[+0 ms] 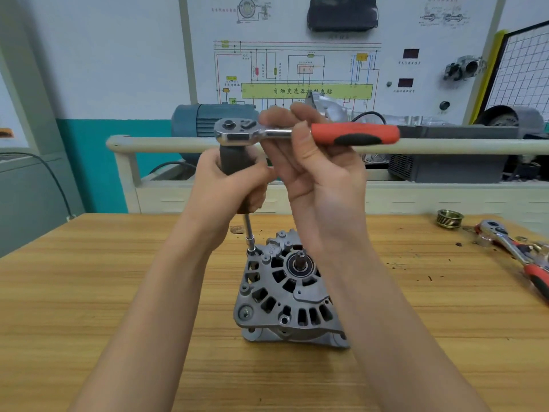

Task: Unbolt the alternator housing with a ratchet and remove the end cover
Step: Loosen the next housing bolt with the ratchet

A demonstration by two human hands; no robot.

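A grey cast alternator [285,298] stands on the wooden bench [89,292] with its vented end cover and bare shaft facing up. A ratchet [237,132] with a red and black handle sits level on top of a dark grey driver handle [234,162]. From that handle a thin extension shaft [249,233] runs down to a bolt at the cover's far left corner. My left hand [225,185] grips the grey handle. My right hand [309,162] pinches the ratchet's metal neck just right of its head.
A second red-handled ratchet [517,254] lies at the bench's right edge, with a grooved pulley [449,218] and small loose parts beside it. Behind the bench stands a cream rail [178,144], a blue motor [196,120] and a wiring-diagram board [297,69].
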